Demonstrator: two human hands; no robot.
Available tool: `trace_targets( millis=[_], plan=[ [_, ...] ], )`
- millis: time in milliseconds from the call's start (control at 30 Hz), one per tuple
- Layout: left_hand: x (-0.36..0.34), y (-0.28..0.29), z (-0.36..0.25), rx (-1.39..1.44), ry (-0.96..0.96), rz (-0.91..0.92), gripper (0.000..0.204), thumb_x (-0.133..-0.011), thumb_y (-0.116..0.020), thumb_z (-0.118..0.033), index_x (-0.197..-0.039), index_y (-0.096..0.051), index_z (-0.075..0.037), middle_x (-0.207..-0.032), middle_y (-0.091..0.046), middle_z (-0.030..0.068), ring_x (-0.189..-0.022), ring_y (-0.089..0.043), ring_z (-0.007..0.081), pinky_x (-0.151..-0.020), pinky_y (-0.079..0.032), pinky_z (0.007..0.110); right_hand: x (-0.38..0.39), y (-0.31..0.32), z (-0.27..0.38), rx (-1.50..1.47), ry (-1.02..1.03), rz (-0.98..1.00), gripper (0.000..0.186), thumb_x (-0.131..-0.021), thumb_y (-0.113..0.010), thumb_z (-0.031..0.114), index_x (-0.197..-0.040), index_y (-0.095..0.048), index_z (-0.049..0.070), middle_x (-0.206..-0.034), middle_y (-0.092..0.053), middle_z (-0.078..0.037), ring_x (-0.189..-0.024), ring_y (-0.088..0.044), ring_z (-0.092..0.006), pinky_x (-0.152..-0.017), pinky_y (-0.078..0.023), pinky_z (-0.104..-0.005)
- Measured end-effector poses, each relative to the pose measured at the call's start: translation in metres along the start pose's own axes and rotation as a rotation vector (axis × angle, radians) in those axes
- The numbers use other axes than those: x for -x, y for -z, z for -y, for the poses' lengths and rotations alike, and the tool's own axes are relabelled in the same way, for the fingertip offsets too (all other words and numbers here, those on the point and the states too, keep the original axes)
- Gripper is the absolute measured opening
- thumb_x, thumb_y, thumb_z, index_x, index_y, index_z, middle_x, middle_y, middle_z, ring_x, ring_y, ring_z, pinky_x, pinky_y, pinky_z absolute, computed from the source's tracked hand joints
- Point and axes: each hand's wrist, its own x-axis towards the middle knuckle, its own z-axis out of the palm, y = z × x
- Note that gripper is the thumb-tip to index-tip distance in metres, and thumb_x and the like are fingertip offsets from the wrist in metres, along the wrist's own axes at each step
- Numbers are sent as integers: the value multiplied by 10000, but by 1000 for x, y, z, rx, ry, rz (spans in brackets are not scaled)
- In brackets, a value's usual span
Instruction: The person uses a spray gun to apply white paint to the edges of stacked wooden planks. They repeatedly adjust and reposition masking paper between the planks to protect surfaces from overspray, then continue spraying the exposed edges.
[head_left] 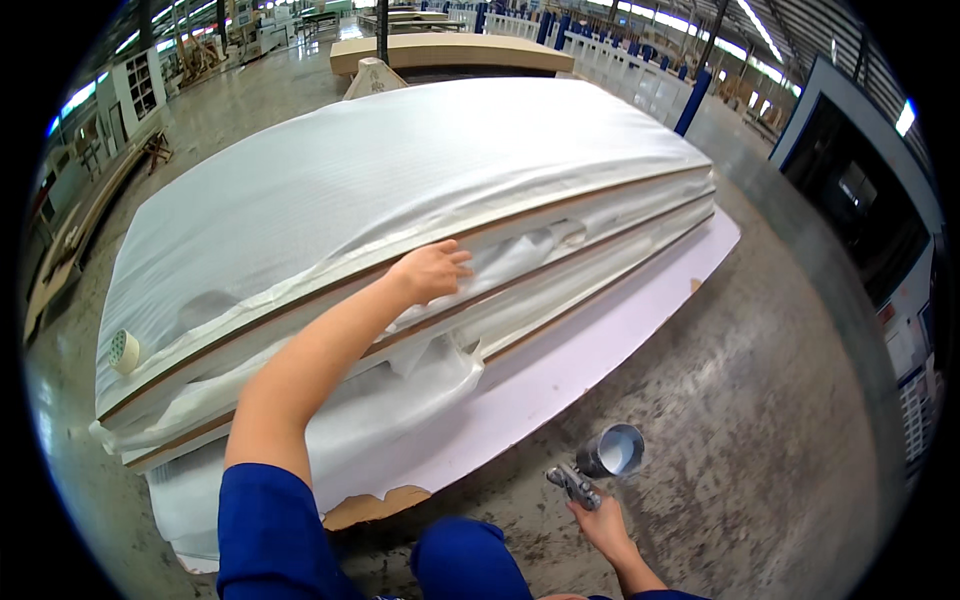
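My right hand (599,522) is closed round the grip of a spray gun (572,486), held low at the right over the floor. A dark, round cup (596,458) with pale bluish-white liquid in it sits at the gun's front. My left hand (433,272) reaches across to a stack of long panels, its fingers spread and nothing in them. It is at the side of the stack, by the brown edge strip (560,207); whether it touches cannot be made out. Thin white wrapping sheet (400,150) covers the stack's top and hangs loosely between the layers.
A roll of tape (124,351) stands on the stack's left end. Beneath the stack lies a pale board (560,370) with a torn brown edge (375,507). Another stack of boards (450,52) is behind. A blue-framed dark opening (855,190) is at the right, across a stained concrete floor (740,400).
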Motion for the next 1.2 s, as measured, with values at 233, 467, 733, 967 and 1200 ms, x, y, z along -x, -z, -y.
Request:
trace_targets(
  millis=[233, 467, 733, 967, 1200],
  plan=[
    [15, -14, 10, 175, 9, -24, 588, -658, -799, -342, -1189, -572, -228, -1302, -556, -84, -1419, -225, 203, -1165, -18, 586, -35, 48, 62, 76, 44, -61, 257, -809, -724, 200, -827, -650, -45, -572, -605, -98, -503, -604, -187, -506, -466, -355],
    [1, -23, 22, 53, -81, -57, 564, -661, -796, -334, -1172, -587, -224, -1316, -534, -46, -1418, -229, 199, -1128, -77, 654, -65, 67, 106, -60, 145, -110, 261, -808, -745, 199, -747, -632, -28, -579, -566, -25, -444, -510, -103, -421, -406, -283],
    [-14, -39, 29, 72, -165, -103, 745, -602, -819, -390, -1242, -524, -150, -1335, -514, -67, -1397, -278, 179, -1127, -62, 651, -60, 23, 99, -205, 175, -242, 293, -813, -733, 215, -712, -591, -21, -541, -525, -13, -479, -468, -94, -460, -379, -314],
    [-6, -27, 39, -68, -238, -87, 823, -647, -756, -544, -1322, -484, -161, -1341, -523, -71, -1397, -271, 144, -1122, -52, 657, -69, -6, 131, -272, 110, -284, 285, -828, -703, 206, -669, -598, -6, -524, -529, -24, -453, -498, -103, -445, -374, -299],
    [-8, -27, 42, -141, -257, -51, 786, -693, -705, -584, -1330, -488, -176, -1325, -536, -86, -1389, -287, 140, -1119, -39, 656, -93, -35, 191, -260, 126, -327, 343, -828, -717, 243, -630, -566, 8, -504, -496, -2, -430, -455, -94, -417, -347, -292]
  ],
)
